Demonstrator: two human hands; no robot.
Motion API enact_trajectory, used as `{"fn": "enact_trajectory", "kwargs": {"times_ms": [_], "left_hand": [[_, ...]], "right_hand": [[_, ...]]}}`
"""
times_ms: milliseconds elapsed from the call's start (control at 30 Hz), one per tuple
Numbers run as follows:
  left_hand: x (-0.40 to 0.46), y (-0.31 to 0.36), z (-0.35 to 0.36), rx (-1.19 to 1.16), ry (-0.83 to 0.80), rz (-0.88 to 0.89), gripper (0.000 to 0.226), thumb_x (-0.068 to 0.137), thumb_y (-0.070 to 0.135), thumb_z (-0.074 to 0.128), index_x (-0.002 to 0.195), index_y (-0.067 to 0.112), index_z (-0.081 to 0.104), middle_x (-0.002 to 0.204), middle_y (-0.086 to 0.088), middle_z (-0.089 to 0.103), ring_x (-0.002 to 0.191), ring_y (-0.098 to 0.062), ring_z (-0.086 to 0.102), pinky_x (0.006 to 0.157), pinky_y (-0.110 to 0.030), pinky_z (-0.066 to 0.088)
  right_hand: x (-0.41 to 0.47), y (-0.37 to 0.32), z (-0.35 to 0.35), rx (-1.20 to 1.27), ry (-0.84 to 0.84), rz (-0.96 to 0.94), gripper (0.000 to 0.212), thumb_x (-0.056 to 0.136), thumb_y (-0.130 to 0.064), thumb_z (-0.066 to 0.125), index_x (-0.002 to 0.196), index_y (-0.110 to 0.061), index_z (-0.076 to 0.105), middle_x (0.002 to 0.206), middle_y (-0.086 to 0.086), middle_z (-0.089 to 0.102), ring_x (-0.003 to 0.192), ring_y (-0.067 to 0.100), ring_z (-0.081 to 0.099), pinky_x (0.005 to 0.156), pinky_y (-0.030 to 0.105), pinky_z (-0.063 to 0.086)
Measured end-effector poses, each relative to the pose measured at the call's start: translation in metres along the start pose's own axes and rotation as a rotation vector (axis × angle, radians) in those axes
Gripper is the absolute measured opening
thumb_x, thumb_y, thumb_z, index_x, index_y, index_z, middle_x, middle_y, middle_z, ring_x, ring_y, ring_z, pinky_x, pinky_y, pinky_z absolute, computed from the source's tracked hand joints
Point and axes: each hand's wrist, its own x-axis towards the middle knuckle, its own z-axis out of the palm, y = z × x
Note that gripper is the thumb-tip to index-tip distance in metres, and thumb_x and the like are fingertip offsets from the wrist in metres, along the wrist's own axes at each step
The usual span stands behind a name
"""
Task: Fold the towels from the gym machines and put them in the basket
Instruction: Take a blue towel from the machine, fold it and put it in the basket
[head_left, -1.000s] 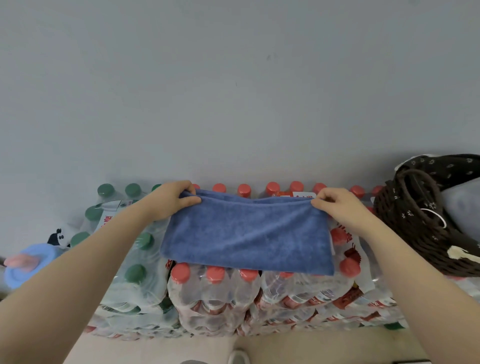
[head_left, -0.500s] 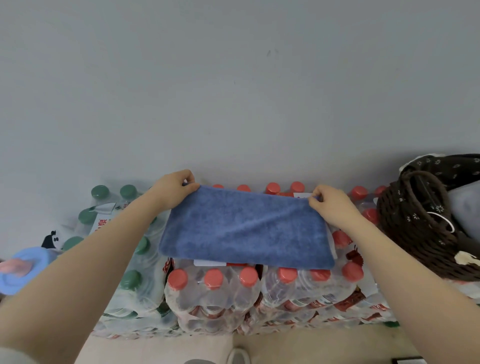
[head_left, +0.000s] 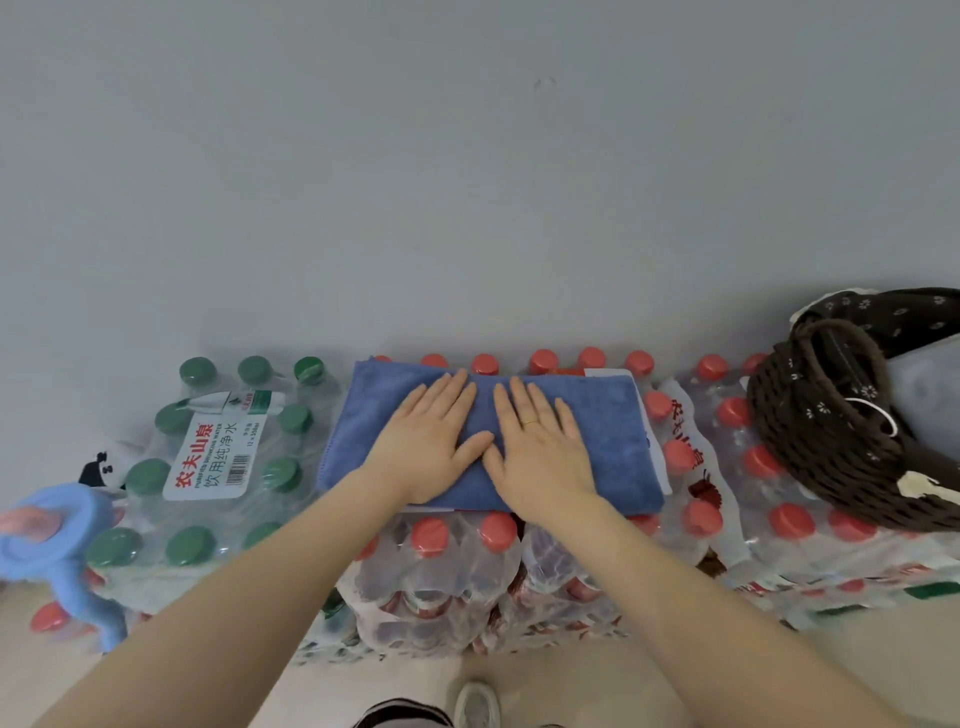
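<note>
We pressed both hands, left (head_left: 423, 449) and right (head_left: 540, 452), spread flat, smoothing the folded blue terry towel (head_left: 597, 441); next, we judged, another fold or the dark woven wicker basket (head_left: 821, 447).

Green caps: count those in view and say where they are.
12 green caps, all on the shrink-wrapped water pack left of the blue towel, in four rows of three. The pack's label may hide more.

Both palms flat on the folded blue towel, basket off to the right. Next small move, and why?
Probably sweep both palms outward to smooth it: left hand and right hand lie flat at the blue towel's middle, which rests folded on the bottle packs, not yet in the basket.
</note>
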Motion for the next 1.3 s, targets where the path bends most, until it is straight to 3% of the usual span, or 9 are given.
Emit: {"fn": "enact_trajectory", "kwargs": {"times_ms": [133,333,433,533,633,800,933,1067,1300], "left_hand": [[-0.009,-0.008,-0.008,0.031,-0.058,-0.068,0.136,0.036,0.093,-0.02,0.148,0.018,-0.002,0.158,-0.001,-0.007,0.146,-0.016,-0.005,0.116,-0.032,-0.006],[-0.009,-0.004,-0.012,0.046,-0.107,-0.139,0.148,0.024,0.099,-0.007,0.148,0.019,-0.007,0.157,-0.004,-0.014,0.145,-0.027,-0.01,0.118,-0.042,-0.005],[-0.006,0.003,-0.014,0.044,-0.102,-0.205,0.131,0.047,0.096,0.016,0.148,0.017,-0.007,0.157,-0.005,-0.013,0.145,-0.028,-0.009,0.118,-0.046,-0.003],[0.001,0.019,-0.019,0.084,-0.085,-0.225,0.108,0.072,0.082,0.03,0.148,0.013,-0.002,0.157,-0.006,-0.009,0.145,-0.025,-0.006,0.117,-0.045,0.002],[0.009,0.042,-0.022,0.084,-0.071,-0.003,0.09,0.083,0.07,0.03,0.148,0.014,0.001,0.158,-0.005,-0.005,0.146,-0.021,-0.003,0.119,-0.042,0.004],[0.021,0.072,-0.012,0.047,-0.125,0.275,0.081,0.089,0.06,0.034,0.148,0.017,-0.001,0.158,-0.005,-0.006,0.146,-0.02,-0.002,0.118,-0.036,0.002],[0.027,0.069,-0.004,0.036,-0.188,0.277,0.09,0.085,0.065,0.038,0.148,0.016,-0.003,0.158,-0.003,-0.009,0.146,-0.017,-0.006,0.119,-0.038,0.0],[0.019,0.031,-0.017,-0.072,-0.11,0.295,0.091,0.076,0.069,0.022,0.149,0.015,0.01,0.158,-0.005,0.009,0.145,-0.017,0.01,0.118,-0.041,0.015],[-0.007,-0.055,-0.042,-0.153,-0.015,-0.105,0.065,0.092,0.041,0.029,0.144,0.003,0.021,0.154,-0.018,0.014,0.144,-0.031,0.01,0.116,-0.032,0.006]], "right_hand": [[-0.011,0.031,-0.002,0.039,-0.018,0.144,0.075,0.092,-0.061,0.023,0.149,-0.021,-0.003,0.158,0.004,-0.009,0.146,0.021,-0.006,0.118,0.039,-0.001],[-0.023,0.065,-0.005,0.183,-0.013,0.401,0.071,0.095,-0.054,0.018,0.149,-0.014,-0.006,0.158,0.005,-0.008,0.146,0.022,-0.004,0.119,0.039,0.004],[-0.029,0.071,-0.005,0.274,0.068,0.435,0.066,0.098,-0.043,0.027,0.148,-0.007,0.005,0.157,0.013,0.009,0.145,0.027,0.01,0.119,0.038,0.01],[-0.031,0.079,-0.014,0.428,0.185,0.448,0.055,0.094,-0.03,0.046,0.139,-0.004,0.03,0.139,0.015,0.043,0.126,0.032,0.042,0.102,0.043,0.04],[-0.026,0.086,-0.03,0.752,0.119,0.581,0.042,0.088,-0.026,0.057,0.121,-0.002,0.045,0.109,0.009,0.059,0.092,0.027,0.056,0.065,0.031,0.045],[-0.021,0.084,-0.049,1.154,-0.06,0.649,0.025,0.083,-0.019,0.067,0.101,-0.006,0.058,0.085,0.007,0.065,0.075,0.021,0.061,0.059,0.029,0.048],[-0.015,0.066,-0.062,0.947,0.012,0.48,0.02,0.087,-0.022,0.057,0.097,-0.006,0.064,0.092,0.014,0.069,0.084,0.027,0.065,0.077,0.039,0.055],[-0.007,0.023,-0.08,0.629,0.014,0.273,0.017,0.088,-0.023,0.05,0.08,-0.009,0.056,0.079,0.014,0.063,0.075,0.03,0.059,0.062,0.034,0.041],[0.021,-0.051,-0.051,0.434,0.092,0.265,0.025,0.089,-0.018,0.047,0.106,-0.002,0.056,0.107,0.015,0.065,0.097,0.033,0.061,0.062,0.025,0.036]]}}
